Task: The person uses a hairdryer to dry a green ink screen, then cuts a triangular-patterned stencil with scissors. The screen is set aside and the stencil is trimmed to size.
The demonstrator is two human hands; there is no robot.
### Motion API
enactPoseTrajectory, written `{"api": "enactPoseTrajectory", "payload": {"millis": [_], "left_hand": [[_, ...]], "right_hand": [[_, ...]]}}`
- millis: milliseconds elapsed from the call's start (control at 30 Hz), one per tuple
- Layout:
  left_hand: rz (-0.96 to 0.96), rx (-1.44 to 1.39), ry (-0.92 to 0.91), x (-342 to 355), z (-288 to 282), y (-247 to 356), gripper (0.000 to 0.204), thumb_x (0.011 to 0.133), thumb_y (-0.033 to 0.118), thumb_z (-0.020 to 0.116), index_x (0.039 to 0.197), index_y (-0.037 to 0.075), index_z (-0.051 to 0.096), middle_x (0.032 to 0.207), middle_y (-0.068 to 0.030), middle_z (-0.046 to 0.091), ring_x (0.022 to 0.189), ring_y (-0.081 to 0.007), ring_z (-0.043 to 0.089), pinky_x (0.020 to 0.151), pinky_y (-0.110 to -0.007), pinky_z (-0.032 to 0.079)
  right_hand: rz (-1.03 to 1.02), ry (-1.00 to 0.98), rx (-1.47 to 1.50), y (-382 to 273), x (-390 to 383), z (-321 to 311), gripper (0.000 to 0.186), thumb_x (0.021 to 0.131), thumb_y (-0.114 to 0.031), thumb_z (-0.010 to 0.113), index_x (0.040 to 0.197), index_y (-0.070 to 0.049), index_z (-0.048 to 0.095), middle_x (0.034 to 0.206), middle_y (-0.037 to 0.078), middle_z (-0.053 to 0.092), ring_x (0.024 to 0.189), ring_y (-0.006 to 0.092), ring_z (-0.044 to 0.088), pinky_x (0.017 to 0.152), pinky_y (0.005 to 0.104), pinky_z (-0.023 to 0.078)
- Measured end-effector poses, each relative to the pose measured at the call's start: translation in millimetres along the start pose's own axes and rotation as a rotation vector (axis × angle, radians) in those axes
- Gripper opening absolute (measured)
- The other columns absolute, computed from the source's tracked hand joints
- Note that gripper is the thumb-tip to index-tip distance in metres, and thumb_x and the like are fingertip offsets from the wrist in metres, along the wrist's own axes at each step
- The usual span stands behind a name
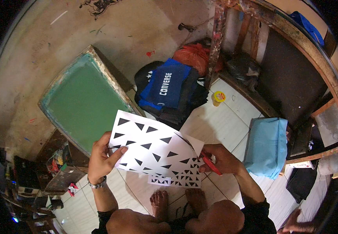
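A white sheet of paper [141, 136] printed with scattered black triangles is held up over my knees. My left hand [103, 158] pinches its left edge, thumb on top and fingers underneath; a metal-banded watch circles that wrist. At the right edge, my right hand [220, 158] grips red-handled scissors [211, 163], whose dark blades reach along the paper's upper right side. A plain strip [195, 145] of the sheet stands partly apart there. Smaller triangles crowd the paper's lower right part. The fingers inside the scissor handles are mostly hidden.
A green screen frame [79, 97] leans against the wall at the left. Dark and blue printed fabric pieces [171, 84] are piled ahead, beside a red plastic bag [192, 58]. A yellow-lidded cup [218, 98] and a light blue bag [266, 146] stand on the tiles. Another person's bare limb [293, 222] shows lower right.
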State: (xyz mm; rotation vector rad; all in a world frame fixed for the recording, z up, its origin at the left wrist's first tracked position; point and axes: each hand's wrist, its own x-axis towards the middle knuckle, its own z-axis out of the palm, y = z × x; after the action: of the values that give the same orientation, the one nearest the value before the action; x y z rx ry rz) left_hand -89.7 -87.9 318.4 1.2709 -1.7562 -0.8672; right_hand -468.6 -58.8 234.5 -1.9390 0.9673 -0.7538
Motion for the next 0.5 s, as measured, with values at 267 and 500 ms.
{"api": "enactPoseTrajectory", "payload": {"millis": [267, 500], "left_hand": [[0.066, 0.045, -0.052, 3, 5, -8, 0.037, 0.084, 0.006, 0.078, 0.118, -0.003, 0.065, 0.077, -0.0024, 0.067, 0.057, -0.0025, 0.047, 0.048, -0.023, 0.033], [0.010, 0.142, -0.150, 7, 11, -7, 0.038, 0.085, 0.008, 0.078, 0.120, -0.001, 0.064, 0.068, 0.0015, 0.061, 0.052, -0.0024, 0.041, 0.046, -0.024, 0.030]], "right_hand": [[-0.047, 0.024, 0.054, 11, -2, 6, 0.037, 0.081, -0.032, 0.086, 0.084, -0.004, 0.061, 0.077, 0.015, 0.068, 0.069, 0.0312, 0.068, 0.063, 0.0392, 0.052], [0.200, 0.042, 0.192, 32, -20, 20, 0.032, 0.085, -0.025, 0.082, 0.090, 0.000, 0.063, 0.074, 0.012, 0.066, 0.069, 0.0260, 0.067, 0.065, 0.0371, 0.053]]}}
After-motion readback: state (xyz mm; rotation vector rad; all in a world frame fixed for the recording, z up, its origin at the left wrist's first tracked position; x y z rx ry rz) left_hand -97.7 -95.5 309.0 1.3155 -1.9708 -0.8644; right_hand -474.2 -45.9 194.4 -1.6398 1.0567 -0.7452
